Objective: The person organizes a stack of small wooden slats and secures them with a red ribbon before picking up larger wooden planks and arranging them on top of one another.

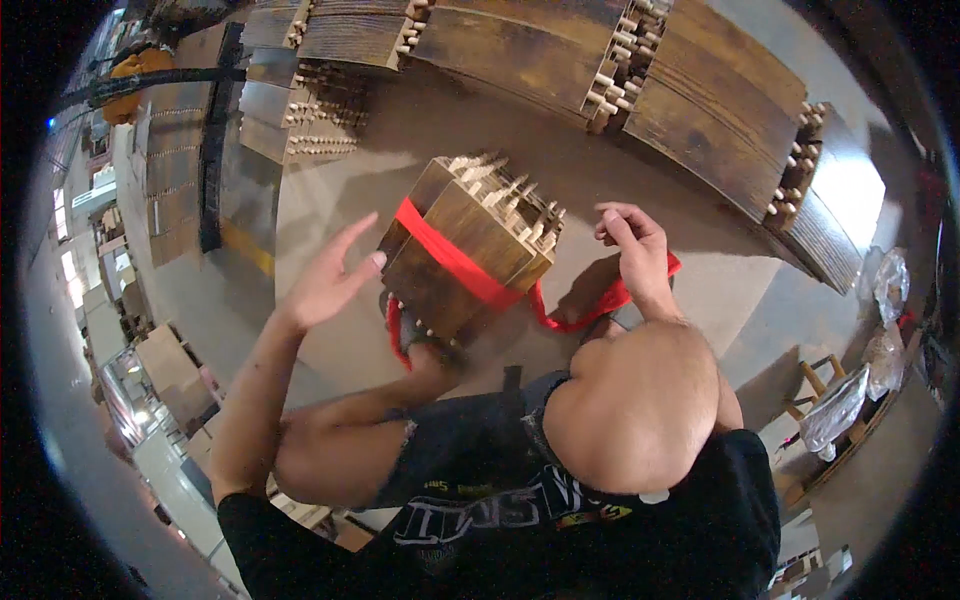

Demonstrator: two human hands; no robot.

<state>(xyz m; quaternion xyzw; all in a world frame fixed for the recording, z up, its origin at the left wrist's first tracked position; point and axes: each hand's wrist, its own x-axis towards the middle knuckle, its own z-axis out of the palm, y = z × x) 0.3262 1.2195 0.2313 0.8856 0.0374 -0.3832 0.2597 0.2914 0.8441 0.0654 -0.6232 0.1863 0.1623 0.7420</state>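
Note:
A bundle of dark brown wooden boards [440, 290] stands on the cardboard, tilted in view, with pale wooden dowels [510, 205] sticking out of its upper end. A red strap [455, 260] runs across its broad face. One loose tail of the strap [575, 322] trails right and passes behind my right wrist; another hangs by the bundle's lower left. My left hand [335, 275] is open beside the bundle's left edge, thumb and fingers spread. To the right of the bundle, my right hand [635, 245] is raised with loosely bent fingers and nothing visible in them.
Stacks of brown boards with dowelled ends [710, 110] line the far side and far right. More board stacks [265, 100] stand at the far left near a dark post. Cardboard [510, 120] covers the floor. Clear plastic bags [840, 410] and a wooden frame lie to the right.

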